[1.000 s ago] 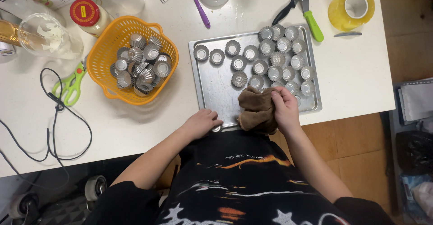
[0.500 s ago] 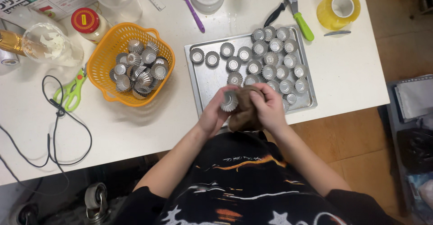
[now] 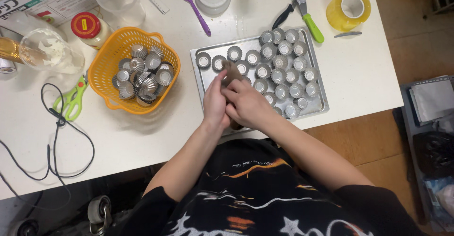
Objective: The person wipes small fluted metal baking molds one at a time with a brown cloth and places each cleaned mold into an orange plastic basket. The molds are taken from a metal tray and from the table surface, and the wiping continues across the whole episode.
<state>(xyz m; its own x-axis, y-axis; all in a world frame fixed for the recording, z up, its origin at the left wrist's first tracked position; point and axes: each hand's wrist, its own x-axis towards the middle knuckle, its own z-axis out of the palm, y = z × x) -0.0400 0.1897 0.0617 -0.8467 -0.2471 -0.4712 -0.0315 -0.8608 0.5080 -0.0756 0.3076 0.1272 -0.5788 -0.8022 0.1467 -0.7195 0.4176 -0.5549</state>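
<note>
- The brown cloth [image 3: 231, 73] is pressed between both hands over the near left part of the metal tray [image 3: 201, 82]; only its upper end shows above the fingers, the rest is hidden
- It looks soft and light, so I judge it will fold and bunch easily and will not slip; the best hold is a full pinch around the bunched middle, not the loose end
- The left hand [image 3: 215, 103] has its fingers closed against the cloth from the left side, and the right hand [image 3: 246, 106] is curled around it from the right; whether a small tin sits inside the cloth I cannot tell
- The fluted tins [image 3: 279, 65] on the tray look thin and light, probably easy to dent, with rims that may be sharp; they stand in rows, most touching each other
- Left of the tray, well apart from the hands, an orange basket [image 3: 106, 73] holds more such tins in a loose heap
- Farther out on the white bench [image 3: 156, 136] lie green scissors [image 3: 71, 101], a black cable [image 3: 56, 136], a purple spoon [image 3: 194, 6] and a yellow tape roll [image 3: 347, 9]
</note>
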